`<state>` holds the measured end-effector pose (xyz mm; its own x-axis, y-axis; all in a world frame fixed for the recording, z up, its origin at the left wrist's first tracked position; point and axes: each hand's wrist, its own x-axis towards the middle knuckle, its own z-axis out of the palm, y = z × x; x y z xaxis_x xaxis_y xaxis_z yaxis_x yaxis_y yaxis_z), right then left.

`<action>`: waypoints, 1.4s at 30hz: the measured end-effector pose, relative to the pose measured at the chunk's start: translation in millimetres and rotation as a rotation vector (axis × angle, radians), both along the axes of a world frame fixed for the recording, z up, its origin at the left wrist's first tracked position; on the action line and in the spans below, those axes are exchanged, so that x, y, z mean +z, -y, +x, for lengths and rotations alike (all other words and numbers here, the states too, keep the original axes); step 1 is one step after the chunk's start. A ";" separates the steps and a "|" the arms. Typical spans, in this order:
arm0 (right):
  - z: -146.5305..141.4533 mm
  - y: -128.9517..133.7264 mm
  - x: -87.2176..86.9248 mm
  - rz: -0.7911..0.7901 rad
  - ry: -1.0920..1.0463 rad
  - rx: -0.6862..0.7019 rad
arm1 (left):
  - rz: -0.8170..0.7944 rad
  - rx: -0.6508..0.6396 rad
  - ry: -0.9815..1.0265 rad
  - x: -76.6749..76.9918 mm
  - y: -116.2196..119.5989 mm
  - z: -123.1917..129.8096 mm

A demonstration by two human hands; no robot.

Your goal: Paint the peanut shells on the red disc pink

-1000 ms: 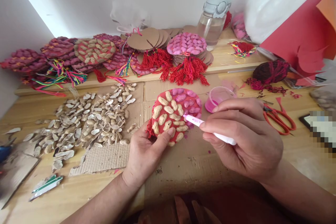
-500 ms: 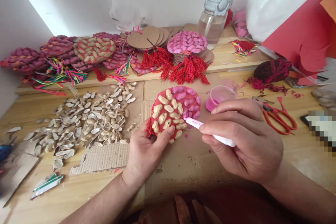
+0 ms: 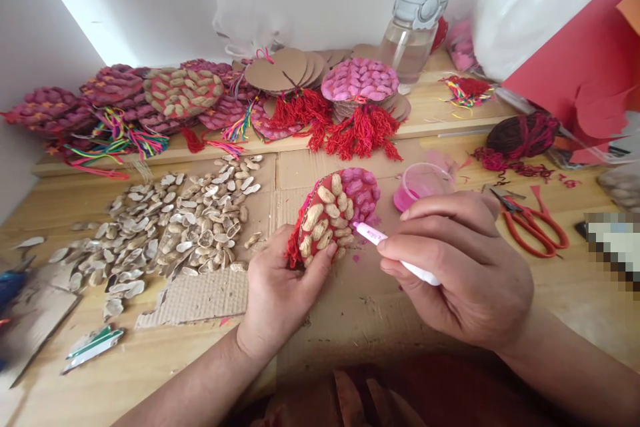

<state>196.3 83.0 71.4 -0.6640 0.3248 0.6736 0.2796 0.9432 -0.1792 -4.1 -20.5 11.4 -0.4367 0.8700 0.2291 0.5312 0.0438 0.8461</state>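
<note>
My left hand [image 3: 287, 280] grips the lower left edge of a red disc [image 3: 320, 203] covered with peanut shells, thumb on its face and fingers mostly behind. Shells on the disc's right part are painted pink; those on the left are bare tan. Red yarn hangs at its left edge. In my right hand [image 3: 460, 267] is a white paint marker [image 3: 397, 253], held like a pen. Its pink tip meets the disc near the border between painted and bare shells. Just beyond my right fingers stands a clear plastic cup [image 3: 427, 180] with pink paint inside.
Loose peanut shells [image 3: 200, 227] spread over cardboard at the left. Red-handled scissors [image 3: 537, 230] and dark yarn [image 3: 523, 133] lie at the right. Along the back ledge are finished-looking discs [image 3: 360, 80], cardboard rounds [image 3: 277, 70] and a water bottle [image 3: 413, 33]. A green-white packet [image 3: 95, 347] sits front left.
My left hand has tilted the disc, so its face now turns more to the right and its left edge shows. The marker tip stays at the disc, shifted very slightly.
</note>
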 end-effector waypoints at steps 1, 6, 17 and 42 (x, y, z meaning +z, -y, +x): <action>-0.1 0.2 -0.1 -0.001 -0.001 0.000 | 0.016 -0.004 -0.028 0.6 -0.2 -0.1; 0.4 -0.2 -1.3 -0.012 -0.007 0.013 | 0.035 -0.011 -0.075 6.1 -1.2 0.2; -1.7 -0.9 -3.3 -0.025 0.021 0.020 | -0.001 -0.008 -0.014 3.8 -1.7 0.1; 1.4 -5.4 1.0 -0.029 -0.006 0.002 | -0.034 -0.026 0.353 1.8 -3.8 -1.4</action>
